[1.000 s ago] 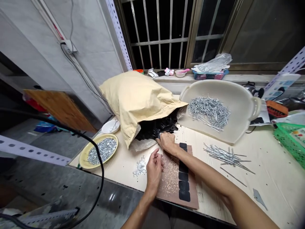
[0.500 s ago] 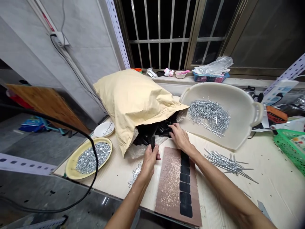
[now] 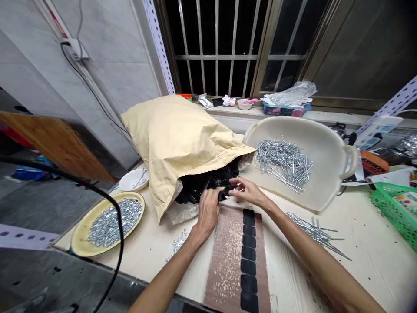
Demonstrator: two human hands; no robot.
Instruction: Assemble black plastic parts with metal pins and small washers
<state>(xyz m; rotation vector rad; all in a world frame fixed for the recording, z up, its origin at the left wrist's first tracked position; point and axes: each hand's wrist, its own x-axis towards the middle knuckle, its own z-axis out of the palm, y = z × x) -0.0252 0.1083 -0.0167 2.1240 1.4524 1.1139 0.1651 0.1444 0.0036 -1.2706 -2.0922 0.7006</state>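
In the head view my left hand (image 3: 209,211) is in front of the mouth of a cream paper sack (image 3: 182,134), its fingers closed on a small black plastic part (image 3: 223,195). My right hand (image 3: 246,191) meets it from the right, thumb and fingertips pinched at the same dark cluster. Whether this is one part or two pressed together I cannot tell. Many similar black parts (image 3: 192,194) fill the sack's opening. Below the hands lies a brown board (image 3: 224,261) with a column of black rounded squares (image 3: 249,253) along its right side.
A yellow plate (image 3: 76,232) of small metal nuts and a white bowl (image 3: 130,180) stand left. Loose nuts (image 3: 177,244) lie by my left forearm. A white basin (image 3: 325,165) holds metal rods; more rods (image 3: 317,232) lie right, near a green basket (image 3: 387,208). A black cable (image 3: 119,217) hangs in front.
My left hand has turned palm-down and moved up slightly with its black part. My right hand has drawn back from the sack's mouth, and both hands now meet. The view has shifted slightly.
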